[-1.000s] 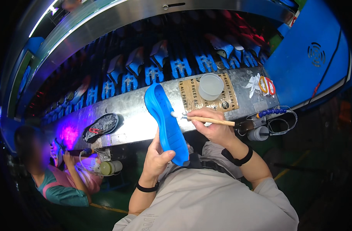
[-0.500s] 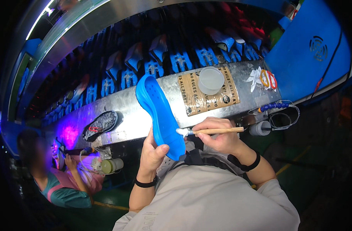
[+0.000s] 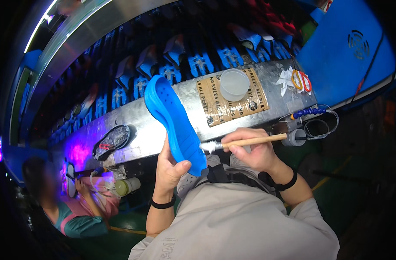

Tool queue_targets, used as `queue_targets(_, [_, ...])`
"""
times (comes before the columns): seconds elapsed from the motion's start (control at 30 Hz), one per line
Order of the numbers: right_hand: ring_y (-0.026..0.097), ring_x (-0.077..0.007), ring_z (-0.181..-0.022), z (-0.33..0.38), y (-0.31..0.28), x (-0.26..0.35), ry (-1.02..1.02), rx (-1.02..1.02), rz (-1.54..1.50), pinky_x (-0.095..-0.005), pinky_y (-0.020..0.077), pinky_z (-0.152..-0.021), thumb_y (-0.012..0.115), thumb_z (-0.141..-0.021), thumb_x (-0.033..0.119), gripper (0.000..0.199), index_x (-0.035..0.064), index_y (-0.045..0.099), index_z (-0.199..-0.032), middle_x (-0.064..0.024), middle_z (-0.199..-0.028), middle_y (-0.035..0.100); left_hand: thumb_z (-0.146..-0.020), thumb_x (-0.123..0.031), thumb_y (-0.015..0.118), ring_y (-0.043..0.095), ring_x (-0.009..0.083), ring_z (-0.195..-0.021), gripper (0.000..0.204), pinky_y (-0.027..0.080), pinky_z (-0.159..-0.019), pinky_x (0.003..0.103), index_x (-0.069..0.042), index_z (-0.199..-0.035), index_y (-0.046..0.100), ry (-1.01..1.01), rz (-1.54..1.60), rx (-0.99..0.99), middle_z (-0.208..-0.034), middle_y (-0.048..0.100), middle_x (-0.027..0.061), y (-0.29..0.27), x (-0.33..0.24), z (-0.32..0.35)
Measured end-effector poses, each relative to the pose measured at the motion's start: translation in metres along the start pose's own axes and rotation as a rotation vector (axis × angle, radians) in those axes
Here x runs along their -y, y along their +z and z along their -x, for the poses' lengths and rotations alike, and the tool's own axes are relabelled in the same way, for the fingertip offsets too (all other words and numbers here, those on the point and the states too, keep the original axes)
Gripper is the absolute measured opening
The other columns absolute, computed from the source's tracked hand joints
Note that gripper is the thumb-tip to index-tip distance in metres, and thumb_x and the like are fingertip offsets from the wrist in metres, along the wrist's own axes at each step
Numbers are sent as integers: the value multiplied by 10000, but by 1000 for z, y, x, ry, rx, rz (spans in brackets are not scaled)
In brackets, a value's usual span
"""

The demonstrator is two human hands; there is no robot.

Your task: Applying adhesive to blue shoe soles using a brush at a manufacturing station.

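My left hand [image 3: 169, 170] is closed round the heel end of a blue shoe sole [image 3: 174, 119], held up at a tilt with its hollow inner side facing me. Between the fingers of my right hand [image 3: 254, 152] is a brush [image 3: 260, 140] with a wooden handle. Its white bristles point left and reach the sole's right rim near the heel; whether they touch it I cannot tell. Beyond the hands, a translucent round cup [image 3: 234, 85] stands on a piece of printed brown cardboard [image 3: 215, 113] on the metal ledge [image 3: 271, 106].
Scissors [image 3: 303, 81] with orange and red handles lie by crumpled white paper [image 3: 286, 81]. A dark shoe-shaped tray [image 3: 113, 141] sits on the ledge at left. Behind the ledge runs a rack of blue holders [image 3: 201, 65]. A co-worker [image 3: 76, 203] is at lower left.
The brush has shifted slightly right along the sole's edge, its handle tipping upward at the right. The sole has moved a little up and left. The co-worker now holds a pale sole-shaped piece higher.
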State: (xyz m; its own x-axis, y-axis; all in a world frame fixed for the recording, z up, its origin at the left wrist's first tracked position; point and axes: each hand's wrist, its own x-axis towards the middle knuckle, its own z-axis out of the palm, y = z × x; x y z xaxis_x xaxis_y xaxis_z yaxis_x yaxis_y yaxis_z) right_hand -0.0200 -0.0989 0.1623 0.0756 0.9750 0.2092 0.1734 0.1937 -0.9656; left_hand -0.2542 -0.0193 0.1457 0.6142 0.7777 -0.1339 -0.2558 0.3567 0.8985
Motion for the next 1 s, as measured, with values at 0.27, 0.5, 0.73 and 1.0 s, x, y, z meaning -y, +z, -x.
queue_targets(0.27, [685,-255,-763,-9,7,-15,-219,19,199,-347,540,-697,702,-824,43,176,14,719,-996,-107,-854,716,-738,-368,872,690,290,-988,1041,612,-818,413,4,-1508,278,-10,12,-1,-1182,611,171,0,0,0])
queue_targets(0.5, [673,-255,-741,-3,5,-3,-229,129,221,-355,530,-720,702,-793,39,136,26,714,-928,-101,-835,709,-749,-348,862,684,282,-1005,1027,610,-819,411,0,-1516,275,7,3,-31,-1164,615,160,-2,0,-2])
queue_targets(0.73, [676,-228,-739,-5,3,-3,-115,26,103,-324,528,-683,689,-808,28,118,24,720,-922,-92,-832,719,-747,-345,867,674,281,-1027,1042,602,-849,418,5,-1523,265,17,-11,-29,-1159,611,152,-4,-5,-2])
queue_targets(1.0, [688,-226,-744,-9,-2,5,-182,187,169,-326,530,-671,695,-802,27,144,25,728,-941,-96,-833,721,-733,-392,873,687,291,-985,1072,594,-875,415,12,-1521,269,-4,17,-52,-1161,613,156,-8,-4,-3])
